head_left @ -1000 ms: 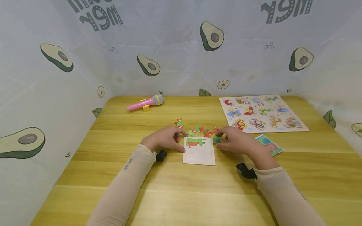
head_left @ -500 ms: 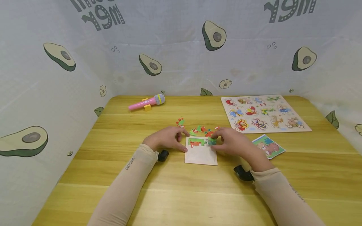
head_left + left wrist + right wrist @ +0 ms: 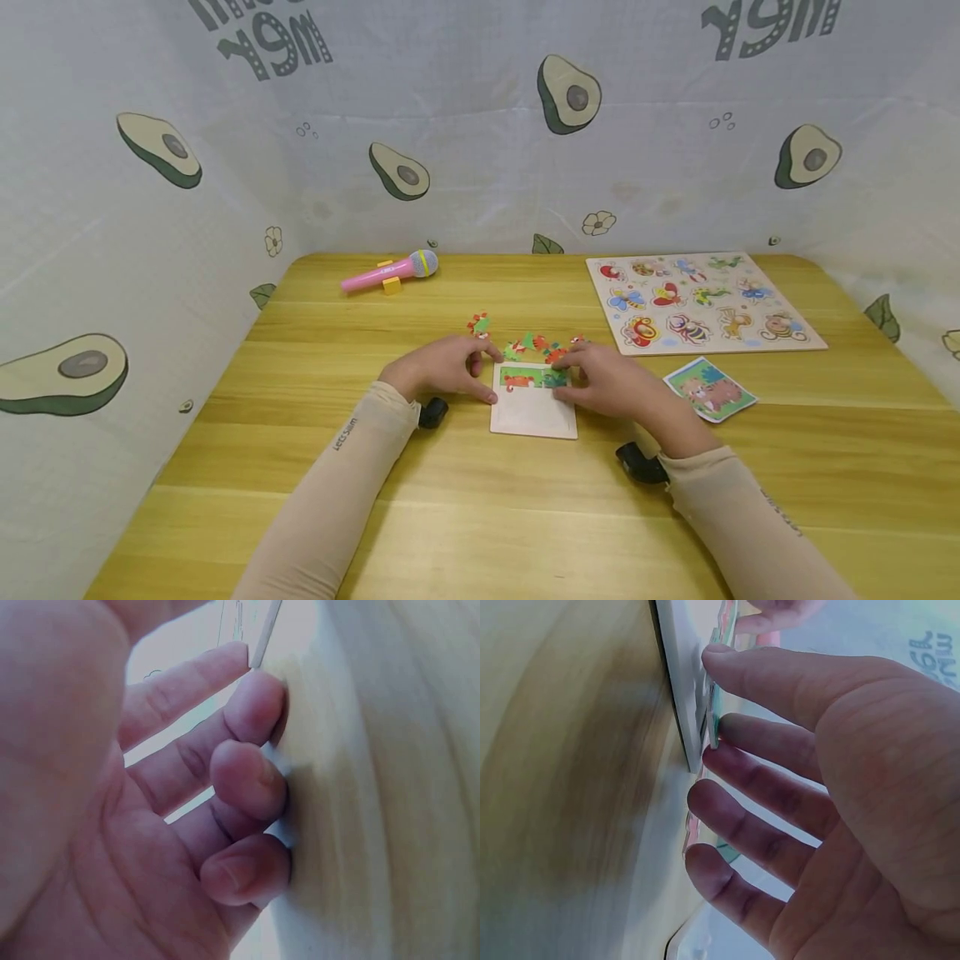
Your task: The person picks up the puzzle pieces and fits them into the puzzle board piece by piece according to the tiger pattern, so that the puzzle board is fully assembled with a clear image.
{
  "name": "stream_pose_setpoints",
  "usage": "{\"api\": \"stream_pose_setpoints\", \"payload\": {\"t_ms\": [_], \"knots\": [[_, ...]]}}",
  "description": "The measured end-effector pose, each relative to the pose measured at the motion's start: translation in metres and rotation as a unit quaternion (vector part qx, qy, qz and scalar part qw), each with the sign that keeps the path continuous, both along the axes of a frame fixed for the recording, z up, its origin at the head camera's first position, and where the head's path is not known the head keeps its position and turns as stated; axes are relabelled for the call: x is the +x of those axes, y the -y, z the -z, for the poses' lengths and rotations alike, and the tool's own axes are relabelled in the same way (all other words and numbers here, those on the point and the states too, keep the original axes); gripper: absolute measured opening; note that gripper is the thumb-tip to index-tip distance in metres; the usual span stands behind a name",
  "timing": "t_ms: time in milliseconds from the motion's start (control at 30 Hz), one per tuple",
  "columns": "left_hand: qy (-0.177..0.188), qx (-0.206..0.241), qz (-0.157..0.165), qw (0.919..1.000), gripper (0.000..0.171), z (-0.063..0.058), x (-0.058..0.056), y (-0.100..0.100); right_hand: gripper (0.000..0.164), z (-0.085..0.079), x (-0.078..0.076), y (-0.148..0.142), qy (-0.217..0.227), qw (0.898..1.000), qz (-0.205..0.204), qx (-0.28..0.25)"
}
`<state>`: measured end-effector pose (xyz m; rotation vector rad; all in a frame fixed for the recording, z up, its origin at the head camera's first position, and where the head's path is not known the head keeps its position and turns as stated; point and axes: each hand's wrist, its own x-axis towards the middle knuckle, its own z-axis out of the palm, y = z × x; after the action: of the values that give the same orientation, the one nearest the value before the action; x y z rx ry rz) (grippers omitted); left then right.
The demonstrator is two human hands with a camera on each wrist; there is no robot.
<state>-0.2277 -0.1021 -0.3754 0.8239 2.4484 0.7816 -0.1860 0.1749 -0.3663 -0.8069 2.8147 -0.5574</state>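
Note:
A small square puzzle board (image 3: 534, 417) lies flat on the table in the head view. Part of a picture, green with an orange animal, fills its top strip. My left hand (image 3: 448, 367) holds the board's left side, with the index finger by the top corner and the thumb on the edge lower down. In the left wrist view its other fingers (image 3: 251, 780) curl and rest on the wood. My right hand (image 3: 611, 379) pinches a green puzzle piece (image 3: 714, 712) between thumb and fingertips, over the board's top right part. Loose puzzle pieces (image 3: 540, 342) lie just behind the board.
A printed picture card (image 3: 716, 392) lies right of my right hand. Behind it is a large insect peg puzzle (image 3: 697, 304). A pink toy microphone (image 3: 390, 271) rests at the back left. Avocado-print cloth (image 3: 480, 125) hangs around the wooden table (image 3: 450, 517).
My right hand has moved left with the green puzzle piece, from beside the board to over its top right part. More of the picture card shows. My left hand keeps its hold.

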Motion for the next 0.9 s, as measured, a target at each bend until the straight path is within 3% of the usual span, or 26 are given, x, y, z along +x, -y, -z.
{"api": "stream_pose_setpoints", "payload": {"t_ms": [900], "knots": [[-0.005,-0.01,-0.003,0.9999,0.054,0.0001,0.0007,0.0002,0.037,0.0028,0.0021,0.0039,0.013,1.0,0.011,0.004]]}}
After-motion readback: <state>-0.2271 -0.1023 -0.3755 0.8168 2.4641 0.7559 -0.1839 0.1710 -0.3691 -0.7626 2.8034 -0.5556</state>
